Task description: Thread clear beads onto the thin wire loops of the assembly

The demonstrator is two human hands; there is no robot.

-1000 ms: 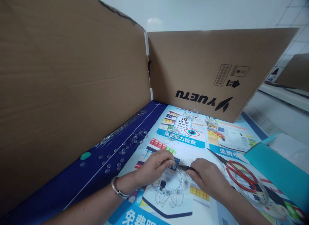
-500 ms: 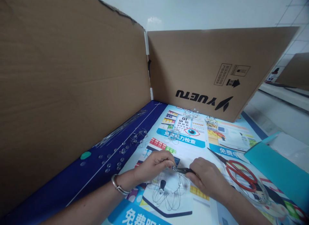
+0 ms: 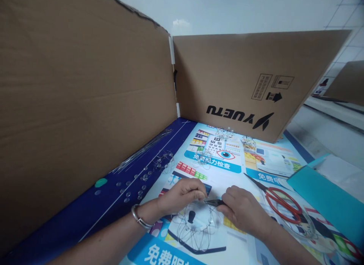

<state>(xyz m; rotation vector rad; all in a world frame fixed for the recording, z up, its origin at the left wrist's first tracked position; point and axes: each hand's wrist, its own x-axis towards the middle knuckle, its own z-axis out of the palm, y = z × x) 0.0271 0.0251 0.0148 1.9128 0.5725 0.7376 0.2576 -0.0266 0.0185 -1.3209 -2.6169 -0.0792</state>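
A ring of looped thin wire with clear beads point(image 3: 209, 229) hangs below my left hand point(image 3: 184, 193), which pinches its upper edge between thumb and fingers. My right hand point(image 3: 241, 210) is closed round dark needle-nose pliers point(image 3: 214, 202). The jaws of the pliers meet the wire right at my left fingertips. Whether the jaws are fully closed is too small to tell. Red-handled scissors point(image 3: 284, 205) lie to the right of my right hand, their blades pointing up and left.
Loose clear beads point(image 3: 140, 193) and a green piece point(image 3: 101, 182) lie on the blue strip at left, with straight wires point(image 3: 142, 149) behind. More beaded wire shapes point(image 3: 203, 156) sit farther back. Cardboard panels point(image 3: 227, 75) wall the left and back. A teal folder point(image 3: 327, 204) lies right.
The pliers have tilted and shifted slightly lower at the wire, and the beaded wire ring has turned a little. My left hand stays in nearly the same place.
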